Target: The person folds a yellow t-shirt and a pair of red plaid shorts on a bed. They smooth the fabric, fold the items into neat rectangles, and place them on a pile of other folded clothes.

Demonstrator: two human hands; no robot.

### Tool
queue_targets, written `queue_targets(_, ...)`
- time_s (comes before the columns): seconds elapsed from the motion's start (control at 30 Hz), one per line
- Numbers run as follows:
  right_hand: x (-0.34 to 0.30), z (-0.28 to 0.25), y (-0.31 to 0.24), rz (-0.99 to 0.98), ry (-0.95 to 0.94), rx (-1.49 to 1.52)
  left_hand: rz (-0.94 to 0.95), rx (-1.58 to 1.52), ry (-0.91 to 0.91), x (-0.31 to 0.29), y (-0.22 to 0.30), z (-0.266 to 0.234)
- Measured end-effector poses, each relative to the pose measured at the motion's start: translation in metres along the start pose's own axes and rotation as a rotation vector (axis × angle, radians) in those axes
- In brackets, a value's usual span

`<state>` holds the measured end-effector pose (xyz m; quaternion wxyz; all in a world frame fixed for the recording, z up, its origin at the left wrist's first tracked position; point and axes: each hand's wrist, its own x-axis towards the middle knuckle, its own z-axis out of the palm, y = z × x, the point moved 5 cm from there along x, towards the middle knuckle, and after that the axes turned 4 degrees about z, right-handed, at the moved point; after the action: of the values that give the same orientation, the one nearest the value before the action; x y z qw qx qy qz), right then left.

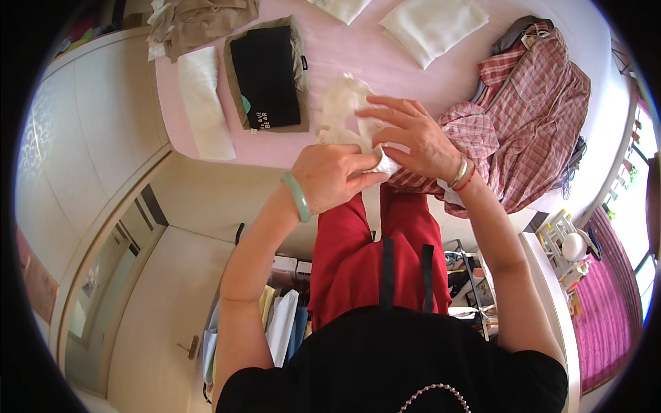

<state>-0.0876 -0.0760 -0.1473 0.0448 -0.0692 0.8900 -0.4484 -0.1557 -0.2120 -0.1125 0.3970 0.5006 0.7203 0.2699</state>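
over the bed edge: both hands work a small cream cloth (344, 110) held just above the pink bed (385, 55)
left hand (330, 175): closed, pinching the cloth's lower white corner, green bangle on the wrist
right hand (413, 138): fingers spread and half open, thumb and forefinger nipping the same corner from the other side
cloth: crumpled, its upper part lying on the bed, lower end lifted between the hands
near: plaid shirt (537, 110) touching the right wrist; black folded top (265, 76) just left of the cloth
risk, slip: grip looks light on a thin corner, so the cloth may drop off the bed edge to the floor
risk, snag: right forearm rests on the plaid shirt, likely to drag it off
risk, fold: crumpled upper part may set a crooked crease
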Motion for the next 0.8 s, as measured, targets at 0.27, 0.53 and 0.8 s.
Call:
queue_targets(0.27,-0.04,-0.019,0.025,0.272,-0.13,-0.105,-0.479,0.297,-0.344,-0.041,-0.093,0.007)
queue_targets(0.53,-0.021,-0.05,0.005,0.315,0.198,-0.603,-0.097,0.526,0.461,-0.02,-0.066,-0.031)
queue_targets(0.8,-0.071,0.051,0.06,0.49,0.026,-0.529,-0.158,0.276,0.393,-0.006,-0.129,0.069)
